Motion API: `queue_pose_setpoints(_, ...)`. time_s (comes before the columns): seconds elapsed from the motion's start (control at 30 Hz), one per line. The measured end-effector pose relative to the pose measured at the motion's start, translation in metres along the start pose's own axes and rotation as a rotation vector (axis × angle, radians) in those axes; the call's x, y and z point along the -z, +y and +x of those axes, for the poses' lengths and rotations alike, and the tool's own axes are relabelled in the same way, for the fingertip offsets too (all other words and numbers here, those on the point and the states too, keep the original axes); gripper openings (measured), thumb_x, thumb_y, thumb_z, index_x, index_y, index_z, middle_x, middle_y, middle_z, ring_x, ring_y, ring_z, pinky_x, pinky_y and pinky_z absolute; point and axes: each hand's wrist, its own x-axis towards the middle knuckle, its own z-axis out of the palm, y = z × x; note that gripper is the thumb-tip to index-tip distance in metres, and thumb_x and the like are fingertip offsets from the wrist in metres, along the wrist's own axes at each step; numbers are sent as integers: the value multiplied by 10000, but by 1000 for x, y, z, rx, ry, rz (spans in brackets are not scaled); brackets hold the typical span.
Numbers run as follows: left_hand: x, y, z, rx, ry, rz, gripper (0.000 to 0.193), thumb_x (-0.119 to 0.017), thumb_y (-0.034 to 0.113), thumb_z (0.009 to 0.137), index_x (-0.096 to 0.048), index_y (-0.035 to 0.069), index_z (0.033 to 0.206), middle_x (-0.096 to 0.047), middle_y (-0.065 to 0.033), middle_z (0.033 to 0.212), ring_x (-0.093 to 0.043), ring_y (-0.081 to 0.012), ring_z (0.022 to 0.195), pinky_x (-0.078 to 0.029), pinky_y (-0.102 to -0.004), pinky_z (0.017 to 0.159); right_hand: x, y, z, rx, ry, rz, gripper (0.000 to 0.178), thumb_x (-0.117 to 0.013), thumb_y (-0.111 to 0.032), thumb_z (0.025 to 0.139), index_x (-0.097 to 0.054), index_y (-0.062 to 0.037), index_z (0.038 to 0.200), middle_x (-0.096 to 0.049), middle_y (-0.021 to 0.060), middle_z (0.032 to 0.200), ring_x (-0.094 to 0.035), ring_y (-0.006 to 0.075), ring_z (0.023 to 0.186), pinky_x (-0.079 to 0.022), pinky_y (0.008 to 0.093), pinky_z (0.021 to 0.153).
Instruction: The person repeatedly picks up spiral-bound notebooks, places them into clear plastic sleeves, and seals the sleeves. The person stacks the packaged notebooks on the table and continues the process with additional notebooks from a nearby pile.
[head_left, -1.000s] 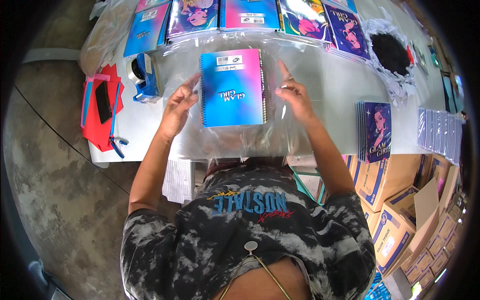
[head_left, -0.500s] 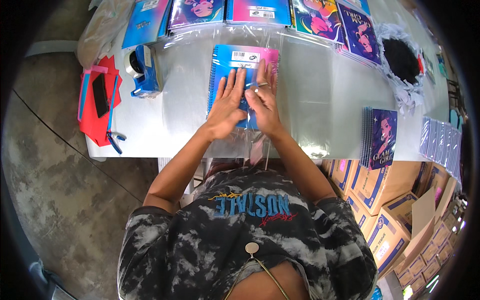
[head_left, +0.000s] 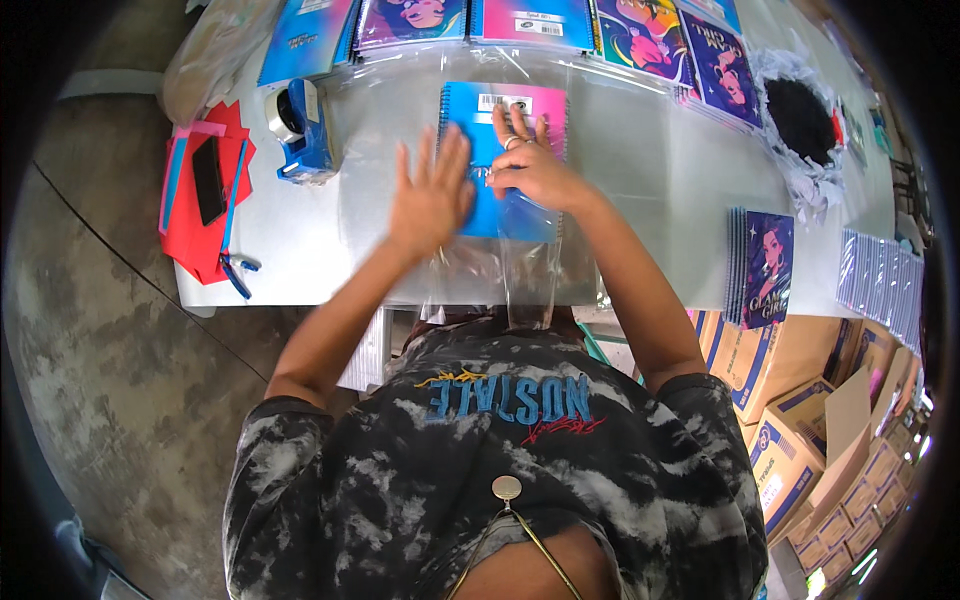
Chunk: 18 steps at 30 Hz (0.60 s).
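Observation:
A blue and pink spiral notebook [head_left: 484,218] lies flat before me on the table, its coil along the edge. Clear plastic film [head_left: 530,275] spreads around it and hangs over the table's near edge toward my lap. My right hand [head_left: 542,172], with a ring on one finger, rests on the cover, fingers apart and somewhat bent, the thumb near the middle. Slightly blurred, my left hand [head_left: 430,200] is at the notebook's left edge, flat with spread fingers; whether it touches the cover I cannot tell. Neither hand shows anything in its grasp.
A blue tape dispenser [head_left: 305,132] stands left, beside red sheets [head_left: 190,245], a phone [head_left: 208,180] and small blue-handled snips [head_left: 238,275]. Notebook stacks [head_left: 415,22] line the far side. At right are a plastic-lined bin [head_left: 800,120], more notebooks [head_left: 770,270] and cardboard boxes [head_left: 785,455].
My left hand has slid left from the middle of the notebook to its edge. My right hand has turned more sideways across the cover. The whole view has shifted slightly.

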Motion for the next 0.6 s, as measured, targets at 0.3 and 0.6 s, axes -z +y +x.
queue_pose_setpoints(0.3, 30, -64, -42, 543, 529, -609, 274, -620, 145, 800, -587, 13, 1038, -595, -192, 949, -550, -303, 808, -445, -379, 737, 16, -24, -4, -132, -112, -177, 226, -596, -320, 752, -715, -136, 695, 6, 146, 1497, 129, 313, 1374, 127, 471, 1064)
queue_pose_setpoints(0.6, 24, -180, -46, 1021, 305, -1766, 350, -547, 340, 875, -614, 31, 1023, -570, -27, 814, -486, -119, 614, -402, -253, 513, 13, -25, 3, -100, -100, -184, 82, -675, -135, 668, -729, -187, 702, -51, 200, 1478, 72, 331, 1380, 87, 471, 1079)
